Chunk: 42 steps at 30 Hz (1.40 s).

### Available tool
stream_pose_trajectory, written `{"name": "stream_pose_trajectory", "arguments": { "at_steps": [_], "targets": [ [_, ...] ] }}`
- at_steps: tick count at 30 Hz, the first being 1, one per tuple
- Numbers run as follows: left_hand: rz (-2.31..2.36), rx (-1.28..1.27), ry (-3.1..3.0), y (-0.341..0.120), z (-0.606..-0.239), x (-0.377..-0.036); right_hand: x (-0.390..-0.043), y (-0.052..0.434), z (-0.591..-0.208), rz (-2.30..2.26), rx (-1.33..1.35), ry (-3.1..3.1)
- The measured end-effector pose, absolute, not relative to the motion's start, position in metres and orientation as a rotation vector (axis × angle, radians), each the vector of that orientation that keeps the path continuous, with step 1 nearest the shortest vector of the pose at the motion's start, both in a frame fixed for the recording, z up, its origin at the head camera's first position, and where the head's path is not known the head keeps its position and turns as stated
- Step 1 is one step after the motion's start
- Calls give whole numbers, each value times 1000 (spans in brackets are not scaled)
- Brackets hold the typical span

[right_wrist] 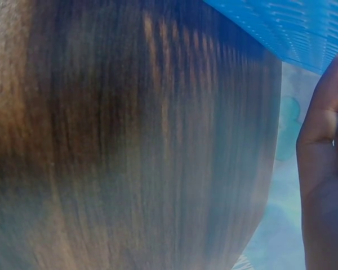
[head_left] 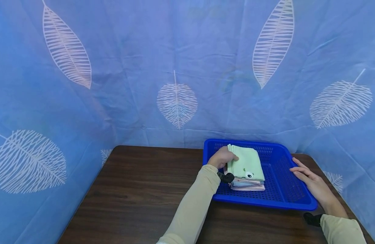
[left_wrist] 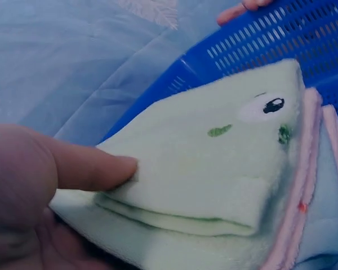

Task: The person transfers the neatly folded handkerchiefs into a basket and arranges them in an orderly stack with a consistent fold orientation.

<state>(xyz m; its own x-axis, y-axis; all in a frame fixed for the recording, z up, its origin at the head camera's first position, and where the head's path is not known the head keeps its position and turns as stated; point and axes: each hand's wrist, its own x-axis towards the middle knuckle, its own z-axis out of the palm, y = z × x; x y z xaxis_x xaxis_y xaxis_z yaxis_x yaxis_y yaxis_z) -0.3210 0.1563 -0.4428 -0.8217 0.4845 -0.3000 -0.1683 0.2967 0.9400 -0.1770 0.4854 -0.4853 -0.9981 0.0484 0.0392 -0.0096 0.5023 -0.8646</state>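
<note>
A folded pale green towel [head_left: 246, 162] with an embroidered eye lies on top of a stack in the blue plastic basket [head_left: 297, 205]. Beneath it show pink towel edges [left_wrist: 296, 225] and a light blue towel [left_wrist: 325, 202]. My left hand [head_left: 222, 157] pinches the stack's left edge, thumb on the green towel and the other fingers lower down, partly hidden. How many layers they go under, I cannot tell. At the basket's right rim, my right hand [head_left: 315, 186] rests with fairly straight fingers touching the rim; part of it shows in the right wrist view.
The basket stands on a dark wood table [head_left: 138, 189], toward its right back. Behind and beside the table hangs a blue cloth [head_left: 129, 67] with white leaf prints. Black wrist straps [head_left: 226, 177] sit below the sleeves.
</note>
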Motion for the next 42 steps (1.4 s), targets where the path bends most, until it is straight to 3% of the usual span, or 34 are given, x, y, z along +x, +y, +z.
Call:
{"name": "stream_pose_trajectory", "arguments": {
  "at_steps": [18, 42],
  "targets": [
    [1371, 67, 2406, 166, -448, -319, -176, 485, -486, 1548, -31, -2664],
    [1055, 36, 2742, 171, -442, -311, -178, 489, -483, 1554, -49, -2698]
  ]
}}
